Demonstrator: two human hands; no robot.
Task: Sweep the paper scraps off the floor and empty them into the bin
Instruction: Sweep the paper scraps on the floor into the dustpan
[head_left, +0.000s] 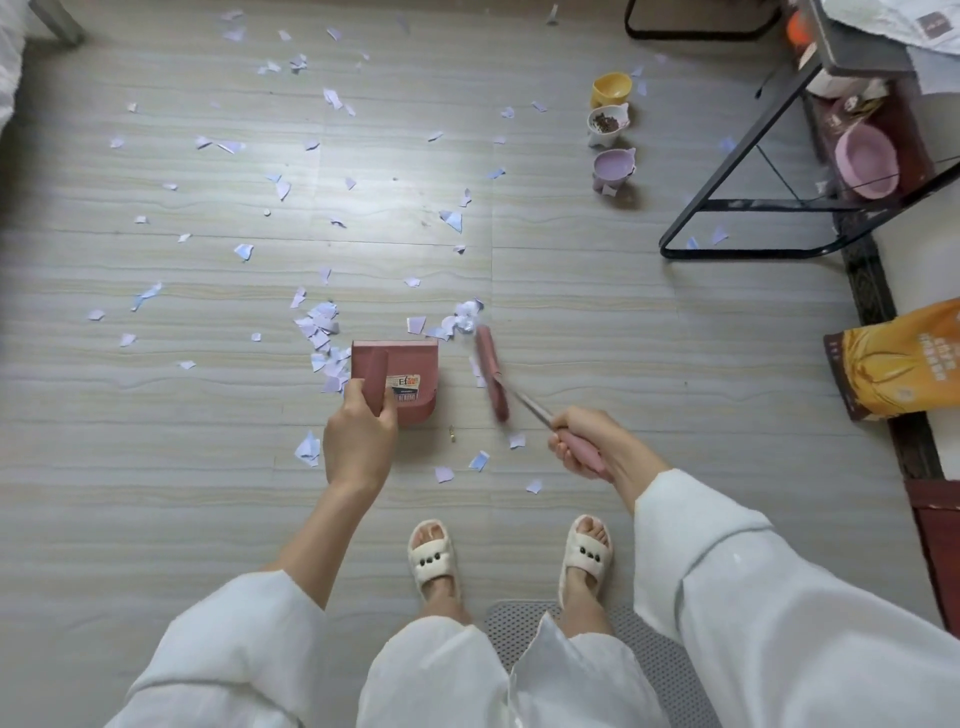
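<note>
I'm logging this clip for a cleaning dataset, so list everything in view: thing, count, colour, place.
paper scraps: many, pale lilac-white, scattered over the floor, thickest by the dustpan
dustpan: one, dusty red, on the floor, centre
broom: one, dusty red head with pink grip, right of the dustpan
pet bowls: three, yellow, white and lilac, in a row, upper right
pink bowl: one, on the black rack's shelf
black rack: one, upper right
orange bag: one, right edge
grey mat: one, beneath the right foot
slippers: two, cream, on the feet
left hand: grips the dustpan's handle
right hand: grips the broom's handle
</note>
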